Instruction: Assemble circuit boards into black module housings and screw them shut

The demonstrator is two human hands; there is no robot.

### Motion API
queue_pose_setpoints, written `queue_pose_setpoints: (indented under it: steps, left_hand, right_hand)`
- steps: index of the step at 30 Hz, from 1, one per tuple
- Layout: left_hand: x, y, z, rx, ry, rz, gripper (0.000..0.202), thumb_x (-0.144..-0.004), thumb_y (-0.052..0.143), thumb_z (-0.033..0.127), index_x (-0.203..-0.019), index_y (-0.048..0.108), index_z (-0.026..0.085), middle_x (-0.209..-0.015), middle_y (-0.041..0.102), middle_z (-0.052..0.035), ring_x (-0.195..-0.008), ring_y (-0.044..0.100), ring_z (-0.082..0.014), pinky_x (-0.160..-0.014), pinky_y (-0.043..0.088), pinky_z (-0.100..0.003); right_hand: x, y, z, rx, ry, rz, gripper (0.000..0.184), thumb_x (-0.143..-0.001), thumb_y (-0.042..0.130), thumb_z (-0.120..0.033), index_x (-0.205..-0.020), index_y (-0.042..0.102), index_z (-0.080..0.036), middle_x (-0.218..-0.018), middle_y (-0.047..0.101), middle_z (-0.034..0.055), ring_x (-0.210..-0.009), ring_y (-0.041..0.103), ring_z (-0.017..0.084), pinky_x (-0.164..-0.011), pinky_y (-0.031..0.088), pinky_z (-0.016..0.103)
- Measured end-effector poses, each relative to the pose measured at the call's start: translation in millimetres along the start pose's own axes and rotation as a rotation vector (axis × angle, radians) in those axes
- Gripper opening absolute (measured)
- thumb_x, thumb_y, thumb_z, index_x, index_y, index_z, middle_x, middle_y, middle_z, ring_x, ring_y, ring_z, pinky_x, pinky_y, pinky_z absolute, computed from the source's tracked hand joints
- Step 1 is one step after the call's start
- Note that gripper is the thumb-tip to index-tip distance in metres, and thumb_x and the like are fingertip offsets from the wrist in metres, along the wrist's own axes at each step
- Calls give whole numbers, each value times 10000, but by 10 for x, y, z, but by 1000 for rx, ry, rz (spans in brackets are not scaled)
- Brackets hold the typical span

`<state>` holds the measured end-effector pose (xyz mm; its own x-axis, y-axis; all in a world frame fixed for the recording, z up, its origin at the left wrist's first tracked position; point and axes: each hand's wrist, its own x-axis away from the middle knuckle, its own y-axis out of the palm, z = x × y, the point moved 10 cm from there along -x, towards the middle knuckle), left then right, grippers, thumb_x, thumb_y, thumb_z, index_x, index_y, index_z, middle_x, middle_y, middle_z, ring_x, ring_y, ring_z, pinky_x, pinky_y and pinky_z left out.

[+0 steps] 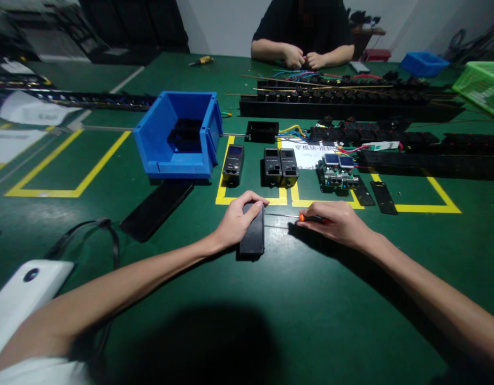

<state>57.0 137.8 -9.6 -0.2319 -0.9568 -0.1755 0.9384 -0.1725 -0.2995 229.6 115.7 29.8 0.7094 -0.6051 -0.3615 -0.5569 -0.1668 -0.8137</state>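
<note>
My left hand (239, 219) lies over a black rectangular module (253, 235) on the green table, fingers curled on its top. My right hand (335, 222) grips a thin screwdriver (289, 216) with an orange collar, its shaft pointing left and its tip at the module's right side. Beyond the hands three black modules with small screens (233, 163) (272, 166) (289, 167) stand inside a yellow-taped box. A bare circuit unit with two blue screens (338, 171) sits to their right.
A blue bin (178, 133) stands left of the modules, with a flat black plate (156, 209) in front of it. Long black power strips (343, 104) and coloured wires fill the far right. Another person's hands (305, 58) rest across the table. A white device (18, 297) lies near left.
</note>
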Motion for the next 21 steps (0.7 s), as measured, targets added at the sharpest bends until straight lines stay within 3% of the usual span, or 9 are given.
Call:
queue_pose_setpoints:
  steps: [12, 18, 21]
  left_hand:
    - [-10, 8, 38, -18, 18, -25, 224, -948, 497, 312, -930, 650, 150, -962, 670, -62, -943, 611, -192, -905, 441, -323]
    - [-8, 25, 55, -19, 25, -48, 228, -948, 489, 299, -924, 659, 148, -962, 665, -65, -952, 607, -198, -910, 436, -330]
    - [-8, 26, 56, -18, 26, -50, 229, -946, 492, 301, -924, 661, 148, -964, 668, -66, -948, 608, -198, -908, 436, -328]
  right_hand:
    - [-21, 21, 120, -225, 270, -102, 259, -863, 680, -394, -896, 709, -139, -847, 743, 74, -705, 669, 157, -575, 469, 227]
    - [12, 156, 256, -489, 500, -152, 306, -805, 719, -443, -835, 705, -139, -725, 697, 34, -625, 620, 139, -543, 448, 233]
    - [12, 156, 261, -469, 511, -151, 311, -803, 713, -448, -825, 702, -138, -720, 693, 34, -616, 618, 140, -536, 440, 237]
